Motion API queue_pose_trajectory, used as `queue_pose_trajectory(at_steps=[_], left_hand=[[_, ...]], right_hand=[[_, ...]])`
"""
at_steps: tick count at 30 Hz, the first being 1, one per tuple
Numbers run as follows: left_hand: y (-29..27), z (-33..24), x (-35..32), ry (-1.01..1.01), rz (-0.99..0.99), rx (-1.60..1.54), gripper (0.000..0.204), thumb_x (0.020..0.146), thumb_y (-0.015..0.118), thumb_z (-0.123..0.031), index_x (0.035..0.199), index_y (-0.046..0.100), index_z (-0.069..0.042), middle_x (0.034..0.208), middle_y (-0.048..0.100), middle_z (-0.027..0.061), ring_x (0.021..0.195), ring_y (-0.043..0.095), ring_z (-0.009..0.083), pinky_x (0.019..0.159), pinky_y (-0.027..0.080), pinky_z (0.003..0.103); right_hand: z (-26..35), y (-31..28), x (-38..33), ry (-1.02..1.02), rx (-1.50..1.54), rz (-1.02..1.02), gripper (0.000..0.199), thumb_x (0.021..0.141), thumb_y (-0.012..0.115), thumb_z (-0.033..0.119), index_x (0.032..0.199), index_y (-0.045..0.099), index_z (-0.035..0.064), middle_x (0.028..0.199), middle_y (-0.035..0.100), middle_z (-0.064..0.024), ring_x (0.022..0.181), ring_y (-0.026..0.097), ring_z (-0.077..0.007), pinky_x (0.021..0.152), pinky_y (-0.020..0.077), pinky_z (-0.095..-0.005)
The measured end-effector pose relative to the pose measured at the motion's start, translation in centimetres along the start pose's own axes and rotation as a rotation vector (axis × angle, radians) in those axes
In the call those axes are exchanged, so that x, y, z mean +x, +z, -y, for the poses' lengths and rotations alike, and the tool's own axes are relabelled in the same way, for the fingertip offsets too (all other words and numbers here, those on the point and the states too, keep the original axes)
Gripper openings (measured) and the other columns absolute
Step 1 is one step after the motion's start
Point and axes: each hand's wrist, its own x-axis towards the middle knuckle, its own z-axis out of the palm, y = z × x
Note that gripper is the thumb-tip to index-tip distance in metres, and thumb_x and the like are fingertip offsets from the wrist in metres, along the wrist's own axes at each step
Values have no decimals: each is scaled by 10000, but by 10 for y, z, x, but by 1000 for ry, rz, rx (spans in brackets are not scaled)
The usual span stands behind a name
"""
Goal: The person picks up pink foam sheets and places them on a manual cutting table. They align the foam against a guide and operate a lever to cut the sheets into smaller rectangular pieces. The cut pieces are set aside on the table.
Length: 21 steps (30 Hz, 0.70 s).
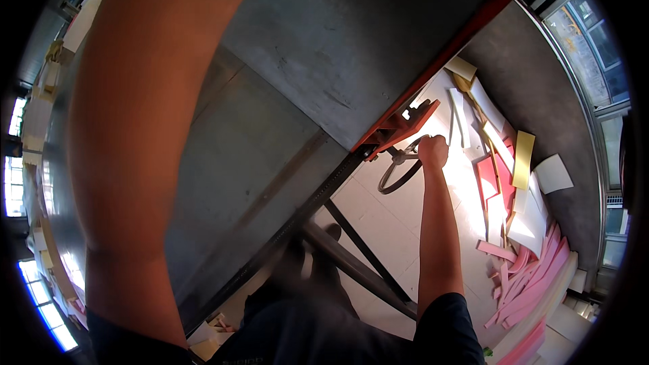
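My right hand [434,151] is closed around the rim of a handwheel [399,158] with spokes, mounted beneath a red metal bracket [414,124] at the corner of a machine. My left arm reaches up across the left side of the view and leaves it at the top, so the left hand is out of sight. Beside that arm lies a grey metal machine table [250,152]. A darker steel plate [324,40] with a red edge sits above it, towards the far side. Along the table's near edge runs a dark toothed strip [294,220].
Pink foam strips [534,280], a yellow block [522,159] and white offcuts [554,174] are heaped on the tiled floor at right, against a dark wall [541,88]. A thick pipe [358,267] and a slanted bar [368,250] stand below the table near my legs.
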Motion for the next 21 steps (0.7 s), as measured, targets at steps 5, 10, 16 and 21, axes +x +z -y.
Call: queue_pose_trajectory(at_steps=[5,10,16,21], left_hand=[[-1,-9,-4,12,-43,20,234,912,460,-119,992,670,-56,912,670,211,864,667,370,810,528,409],[-4,-25,-19,-91,23,-9,227,906,463,-111,985,666,-49,875,660,227,842,674,368,796,540,422],[-45,-41,14,-260,352,-304,185,886,465,-84,913,638,-24,803,654,228,826,678,364,775,549,429],[-17,-39,15,-314,367,-248,197,890,487,-144,871,641,-23,794,658,205,832,667,356,782,532,423]], right_hand=[[3,7,8,-18,3,9,328,880,518,261,972,675,-12,959,689,-227,926,659,-401,817,509,-454],[15,10,8,-192,-280,76,483,839,563,451,1039,684,28,1099,678,-160,1103,607,-354,932,473,-444],[15,59,112,-633,71,490,353,799,662,338,1032,665,72,996,660,-141,1033,615,-337,836,520,-401],[22,81,113,-699,-173,545,377,802,660,360,1066,665,90,988,667,-142,986,631,-334,820,524,-401]])
